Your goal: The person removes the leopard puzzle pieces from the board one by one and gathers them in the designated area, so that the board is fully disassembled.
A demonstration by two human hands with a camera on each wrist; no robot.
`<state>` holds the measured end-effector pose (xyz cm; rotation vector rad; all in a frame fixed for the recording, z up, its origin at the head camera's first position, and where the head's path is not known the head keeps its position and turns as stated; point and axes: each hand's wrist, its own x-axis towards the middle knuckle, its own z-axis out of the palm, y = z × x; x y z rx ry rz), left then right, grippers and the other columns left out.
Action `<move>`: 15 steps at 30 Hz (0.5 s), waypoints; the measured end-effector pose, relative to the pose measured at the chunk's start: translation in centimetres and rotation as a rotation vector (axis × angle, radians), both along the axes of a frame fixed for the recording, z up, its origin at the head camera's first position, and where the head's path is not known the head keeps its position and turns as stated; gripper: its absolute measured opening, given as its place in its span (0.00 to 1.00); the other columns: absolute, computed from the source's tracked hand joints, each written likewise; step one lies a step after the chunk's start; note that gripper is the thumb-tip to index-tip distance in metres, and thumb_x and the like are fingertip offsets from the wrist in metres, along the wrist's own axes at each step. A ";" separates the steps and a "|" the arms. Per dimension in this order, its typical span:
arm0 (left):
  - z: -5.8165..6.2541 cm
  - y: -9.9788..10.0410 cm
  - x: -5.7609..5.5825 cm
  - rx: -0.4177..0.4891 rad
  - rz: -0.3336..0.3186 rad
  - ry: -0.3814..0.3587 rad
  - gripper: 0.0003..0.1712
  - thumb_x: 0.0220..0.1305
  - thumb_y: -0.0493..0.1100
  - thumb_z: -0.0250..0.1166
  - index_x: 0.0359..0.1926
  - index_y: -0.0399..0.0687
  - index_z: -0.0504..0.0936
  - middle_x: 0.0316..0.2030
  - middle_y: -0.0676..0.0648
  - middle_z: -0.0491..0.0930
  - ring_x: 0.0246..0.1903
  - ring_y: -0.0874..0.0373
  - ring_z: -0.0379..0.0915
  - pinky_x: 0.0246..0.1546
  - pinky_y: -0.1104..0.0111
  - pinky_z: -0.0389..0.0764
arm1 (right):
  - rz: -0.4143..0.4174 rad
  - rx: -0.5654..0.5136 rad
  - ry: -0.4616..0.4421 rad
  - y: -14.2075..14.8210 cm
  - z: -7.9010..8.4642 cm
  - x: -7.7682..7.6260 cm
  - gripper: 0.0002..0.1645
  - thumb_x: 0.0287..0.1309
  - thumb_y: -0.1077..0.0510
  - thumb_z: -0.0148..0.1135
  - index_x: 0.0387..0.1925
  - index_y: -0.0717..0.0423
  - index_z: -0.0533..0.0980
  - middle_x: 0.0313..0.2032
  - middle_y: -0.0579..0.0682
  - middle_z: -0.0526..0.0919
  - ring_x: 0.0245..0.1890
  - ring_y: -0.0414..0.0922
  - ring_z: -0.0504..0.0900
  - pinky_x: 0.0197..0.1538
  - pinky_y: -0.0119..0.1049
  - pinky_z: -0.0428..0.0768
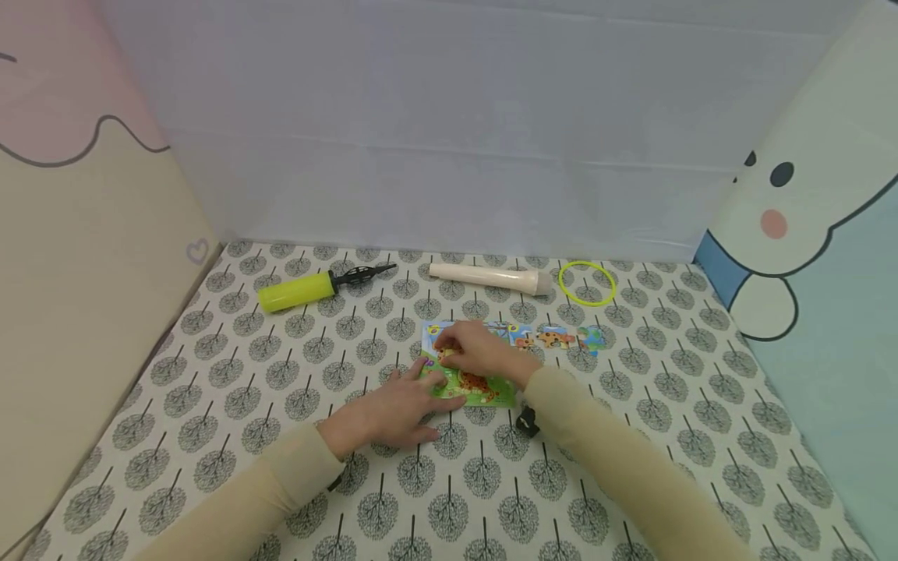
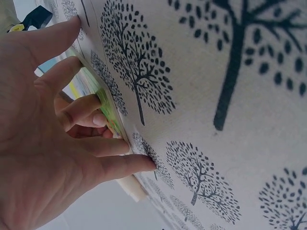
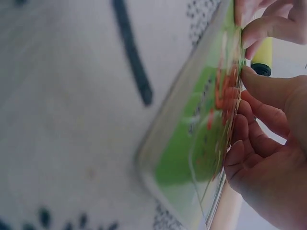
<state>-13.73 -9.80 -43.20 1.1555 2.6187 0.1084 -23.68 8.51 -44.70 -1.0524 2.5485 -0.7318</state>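
A jigsaw puzzle board (image 1: 501,395) with a green and blue picture of spotted animals lies flat in the middle of the table. My left hand (image 1: 403,405) rests at its lower left corner, fingers spread and fairly straight, some on the board and some on the cloth. Over the board's upper left part, my right hand (image 1: 484,351) touches the picture with curled fingers, thumb and forefinger close together. In the right wrist view, the thumb and fingertips meet the board (image 3: 177,167). I cannot tell whether they pinch a piece.
Loose puzzle pieces (image 1: 554,337) lie in a row just right of the board. Behind stand out a yellow hand pump (image 1: 298,293) with a black nozzle, a cream wand (image 1: 484,275) with a flared end, and a yellow ring (image 1: 587,303). A tree-patterned cloth (image 1: 309,358) covers the table.
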 end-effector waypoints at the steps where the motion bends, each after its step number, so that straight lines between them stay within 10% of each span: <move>1: 0.1 0.0 0.0 0.001 0.002 -0.005 0.37 0.62 0.60 0.62 0.71 0.69 0.61 0.65 0.45 0.59 0.65 0.26 0.41 0.52 0.32 0.60 | -0.005 0.004 -0.009 0.0 -0.1 0.0 0.18 0.57 0.56 0.67 0.48 0.57 0.79 0.43 0.46 0.82 0.42 0.39 0.79 0.49 0.31 0.76; 15: 0.1 0.0 0.2 -0.039 0.000 -0.016 0.42 0.58 0.64 0.63 0.72 0.69 0.59 0.67 0.46 0.56 0.67 0.28 0.38 0.55 0.32 0.57 | -0.044 -0.051 -0.072 0.1 -0.6 -0.4 0.16 0.56 0.56 0.69 0.47 0.54 0.80 0.41 0.44 0.83 0.41 0.39 0.79 0.48 0.33 0.77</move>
